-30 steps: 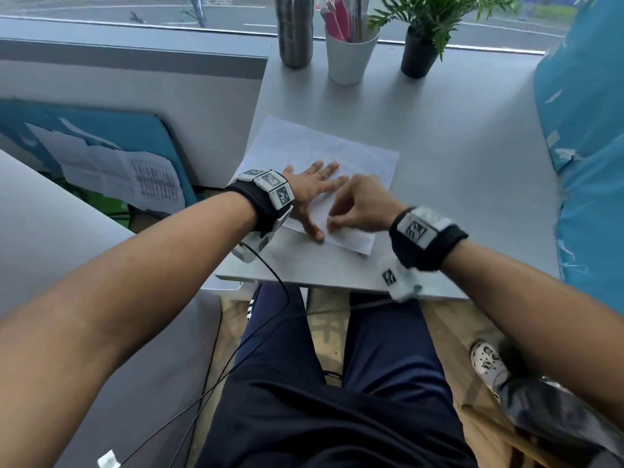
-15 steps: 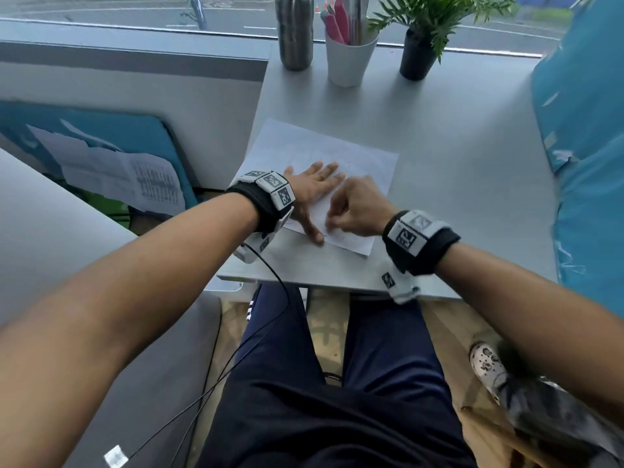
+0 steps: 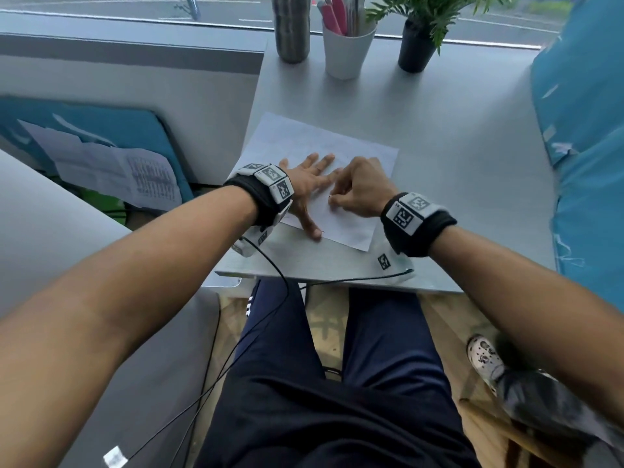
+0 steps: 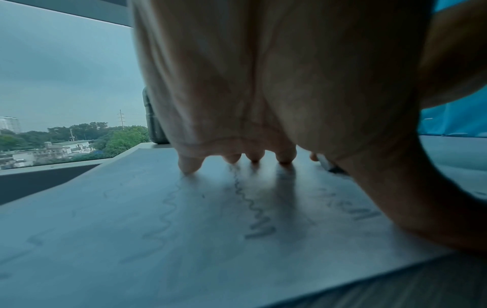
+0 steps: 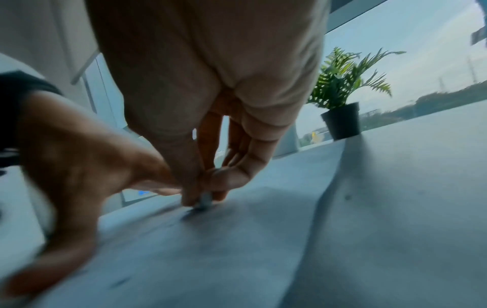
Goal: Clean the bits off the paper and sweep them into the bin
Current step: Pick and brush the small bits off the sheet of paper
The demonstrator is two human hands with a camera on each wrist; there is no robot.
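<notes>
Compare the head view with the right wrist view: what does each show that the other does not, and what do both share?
Only the head view shows the whole paper, the metal bottle, the pen cup and the person's legs. Only the right wrist view shows the right hand's fingers pinching a small grey eraser against the paper. Both show the plant, the desk and the left hand flat on the sheet.

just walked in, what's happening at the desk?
A person is rubbing pencil marks off a sheet of paper on the desk. The left hand lies flat on the sheet, holding it down. The right hand pinches a small eraser against the paper. No bin is in view.
</notes>
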